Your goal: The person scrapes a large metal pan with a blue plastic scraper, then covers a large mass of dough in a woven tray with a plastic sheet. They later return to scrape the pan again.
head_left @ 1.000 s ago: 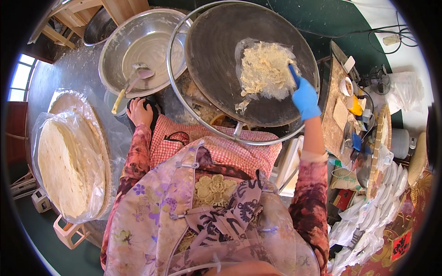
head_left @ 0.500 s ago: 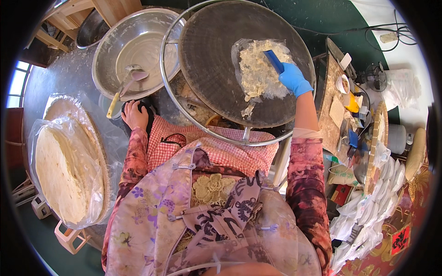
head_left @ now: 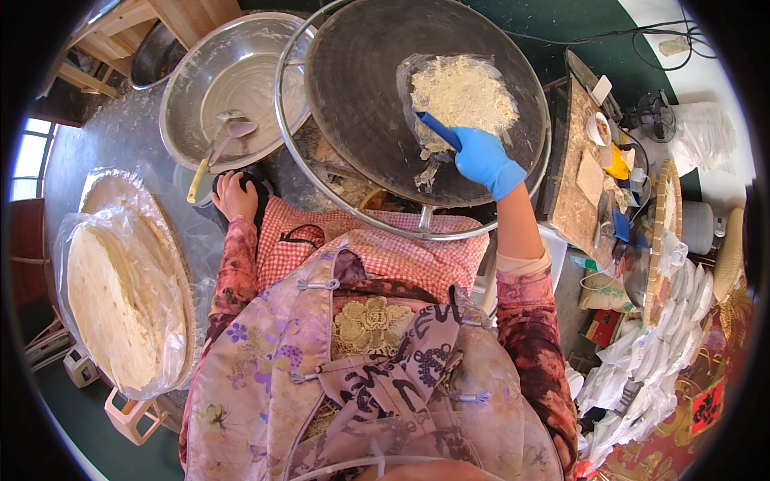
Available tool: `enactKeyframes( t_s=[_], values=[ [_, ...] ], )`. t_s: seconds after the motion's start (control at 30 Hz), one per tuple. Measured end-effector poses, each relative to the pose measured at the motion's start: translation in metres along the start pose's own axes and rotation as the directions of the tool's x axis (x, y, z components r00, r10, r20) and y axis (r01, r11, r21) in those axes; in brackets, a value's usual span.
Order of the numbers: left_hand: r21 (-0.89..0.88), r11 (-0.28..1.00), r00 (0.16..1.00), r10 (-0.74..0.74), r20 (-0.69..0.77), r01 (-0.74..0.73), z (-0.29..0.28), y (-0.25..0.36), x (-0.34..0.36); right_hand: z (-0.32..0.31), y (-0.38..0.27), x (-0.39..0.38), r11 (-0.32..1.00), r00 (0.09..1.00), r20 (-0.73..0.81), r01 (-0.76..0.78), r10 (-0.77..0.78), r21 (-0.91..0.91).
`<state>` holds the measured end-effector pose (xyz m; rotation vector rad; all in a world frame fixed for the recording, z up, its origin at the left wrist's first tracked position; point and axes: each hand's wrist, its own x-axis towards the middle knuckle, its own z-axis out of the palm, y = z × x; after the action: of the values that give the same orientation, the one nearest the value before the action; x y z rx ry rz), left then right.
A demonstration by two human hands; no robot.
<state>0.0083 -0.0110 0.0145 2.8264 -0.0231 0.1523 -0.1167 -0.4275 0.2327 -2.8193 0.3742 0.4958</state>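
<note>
My right hand (head_left: 488, 159), in a blue glove, is closed on a blue scraper (head_left: 437, 130). Its blade is at the near left edge of a pale yellow, lumpy spread (head_left: 467, 94). This patch lies right of the middle on a round dark griddle (head_left: 349, 88), over a thin whitish layer. A small smear (head_left: 427, 173) trails from it toward me. Bare, my left hand (head_left: 233, 196) rests with fingers apart on a black object (head_left: 258, 192), whose kind I cannot make out, near the basin.
A metal ring (head_left: 289, 132) surrounds the griddle. To its left stands a steel basin (head_left: 178, 104) of pale batter, with a ladle (head_left: 233, 132) across its rim. Stacked flatbreads (head_left: 112, 297) lie under plastic at left. On the right are a cluttered board (head_left: 565, 176) and white plastic packages (head_left: 642, 353).
My right hand has drawn the scraper toward me and to the left. The yellow spread now looks fuller and more even. My left hand has stayed in place.
</note>
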Motion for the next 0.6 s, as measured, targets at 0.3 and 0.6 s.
enactKeyframes(
  t_s=[0.3, 0.6],
  values=[
    [-0.005, 1.0, 1.0, 0.002, 0.011, -0.002, -0.002, 0.001, -0.002, 0.024, -0.033, -0.044, 0.991, 0.994, -0.042, 0.109, -0.106, 0.076],
    [-0.011, 1.0, 1.0, -0.003, 0.013, 0.003, -0.004, 0.001, -0.002, 0.013, 0.047, -0.024, 0.988, 0.936, -0.325, -0.107, 0.138, 0.113]
  ],
)
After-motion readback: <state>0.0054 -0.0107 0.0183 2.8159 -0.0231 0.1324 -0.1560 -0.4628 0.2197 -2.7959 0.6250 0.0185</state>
